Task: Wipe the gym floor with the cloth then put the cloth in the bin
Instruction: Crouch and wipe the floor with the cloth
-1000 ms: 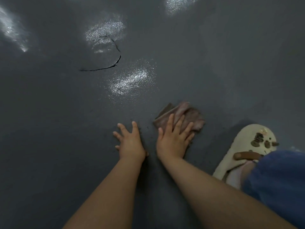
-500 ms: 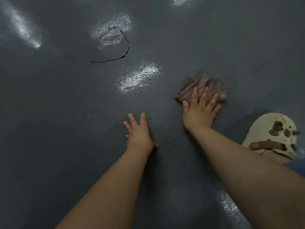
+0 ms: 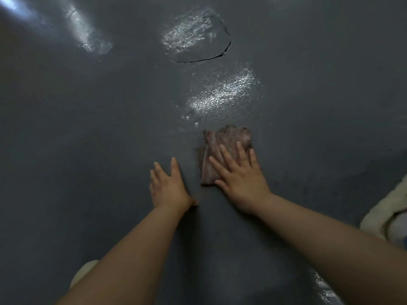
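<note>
A crumpled brownish-pink cloth lies flat on the dark grey gym floor, just right of centre. My right hand presses down on the cloth's near half with straight, spread fingers. My left hand rests flat on the bare floor a little to the left of the cloth, fingers straight, holding nothing. No bin is in view.
A curved crack runs through the floor farther ahead, among shiny light patches. A cream slipper sits at the right edge, and a pale rounded shape shows at the bottom left beside my forearm.
My right hand has slid the cloth back toward my left hand, from out at the right. The view has shifted, so the slipper now sits at the frame's right edge.
</note>
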Demonstrator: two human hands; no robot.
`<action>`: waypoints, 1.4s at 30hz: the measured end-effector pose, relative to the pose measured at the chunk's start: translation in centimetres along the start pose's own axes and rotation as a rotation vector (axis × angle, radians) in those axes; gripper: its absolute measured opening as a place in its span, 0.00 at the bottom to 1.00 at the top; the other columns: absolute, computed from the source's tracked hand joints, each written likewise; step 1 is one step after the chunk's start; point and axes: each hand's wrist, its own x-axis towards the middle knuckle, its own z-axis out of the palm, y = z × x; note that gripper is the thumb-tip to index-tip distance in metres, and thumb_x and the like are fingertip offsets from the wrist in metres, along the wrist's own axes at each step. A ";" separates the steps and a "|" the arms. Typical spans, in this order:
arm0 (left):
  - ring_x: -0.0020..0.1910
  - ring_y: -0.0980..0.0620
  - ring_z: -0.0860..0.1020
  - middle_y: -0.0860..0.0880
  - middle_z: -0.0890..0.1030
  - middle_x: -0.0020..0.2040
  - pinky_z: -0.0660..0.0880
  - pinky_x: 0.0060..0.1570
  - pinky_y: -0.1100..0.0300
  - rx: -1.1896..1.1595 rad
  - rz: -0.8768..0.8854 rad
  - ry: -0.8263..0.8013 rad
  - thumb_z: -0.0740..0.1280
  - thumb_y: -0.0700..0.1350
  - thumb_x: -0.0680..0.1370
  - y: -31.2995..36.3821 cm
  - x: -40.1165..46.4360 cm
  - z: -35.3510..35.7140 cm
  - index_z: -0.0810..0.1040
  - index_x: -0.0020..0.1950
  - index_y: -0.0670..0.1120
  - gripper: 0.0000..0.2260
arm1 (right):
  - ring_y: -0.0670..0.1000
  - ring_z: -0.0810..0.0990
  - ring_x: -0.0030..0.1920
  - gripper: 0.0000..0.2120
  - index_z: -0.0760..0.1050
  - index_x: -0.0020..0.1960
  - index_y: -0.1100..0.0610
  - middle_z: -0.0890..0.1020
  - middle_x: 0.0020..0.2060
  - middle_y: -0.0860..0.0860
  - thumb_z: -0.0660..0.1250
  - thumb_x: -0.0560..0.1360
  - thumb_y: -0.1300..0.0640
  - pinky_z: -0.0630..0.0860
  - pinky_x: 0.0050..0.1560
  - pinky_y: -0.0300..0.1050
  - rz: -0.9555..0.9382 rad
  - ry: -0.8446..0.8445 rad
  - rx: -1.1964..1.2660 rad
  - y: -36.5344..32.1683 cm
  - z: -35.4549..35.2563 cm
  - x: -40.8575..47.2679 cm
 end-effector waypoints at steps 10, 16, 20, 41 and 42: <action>0.75 0.36 0.41 0.40 0.36 0.76 0.54 0.73 0.41 -0.098 0.030 -0.061 0.80 0.46 0.64 -2.4 0.5 0.7 0.39 0.77 0.55 0.57 | 0.65 0.35 0.74 0.28 0.44 0.77 0.43 0.40 0.77 0.53 0.50 0.81 0.43 0.37 0.70 0.67 0.538 0.126 0.188 -0.2 -3.3 5.5; 0.75 0.34 0.42 0.38 0.36 0.76 0.55 0.71 0.40 -0.090 0.050 -0.064 0.80 0.47 0.63 -2.4 0.7 0.8 0.39 0.77 0.54 0.58 | 0.70 0.59 0.71 0.26 0.67 0.71 0.47 0.65 0.73 0.56 0.52 0.76 0.42 0.53 0.66 0.72 0.023 0.051 0.032 -6.2 0.1 3.4; 0.74 0.33 0.42 0.37 0.36 0.75 0.56 0.70 0.39 -0.099 0.060 -0.070 0.80 0.46 0.64 -2.7 0.8 0.9 0.39 0.77 0.54 0.57 | 0.65 0.51 0.75 0.33 0.60 0.75 0.46 0.58 0.76 0.53 0.42 0.73 0.38 0.45 0.70 0.62 -0.015 0.035 -0.002 -4.5 -0.5 3.9; 0.76 0.41 0.43 0.41 0.37 0.76 0.51 0.73 0.51 -0.105 -0.046 0.046 0.75 0.49 0.70 -12.3 -0.1 1.0 0.42 0.78 0.50 0.49 | 0.67 0.72 0.65 0.25 0.76 0.65 0.49 0.75 0.66 0.54 0.52 0.73 0.45 0.67 0.59 0.69 -0.323 -0.037 -0.083 -10.3 -0.3 6.0; 0.76 0.39 0.43 0.39 0.36 0.76 0.51 0.73 0.49 -0.111 -0.081 -0.006 0.76 0.50 0.69 -12.7 -0.2 0.9 0.40 0.78 0.51 0.51 | 0.67 0.72 0.65 0.25 0.76 0.65 0.49 0.75 0.66 0.54 0.53 0.74 0.45 0.68 0.59 0.68 -0.334 -0.037 -0.092 -9.5 -0.3 5.9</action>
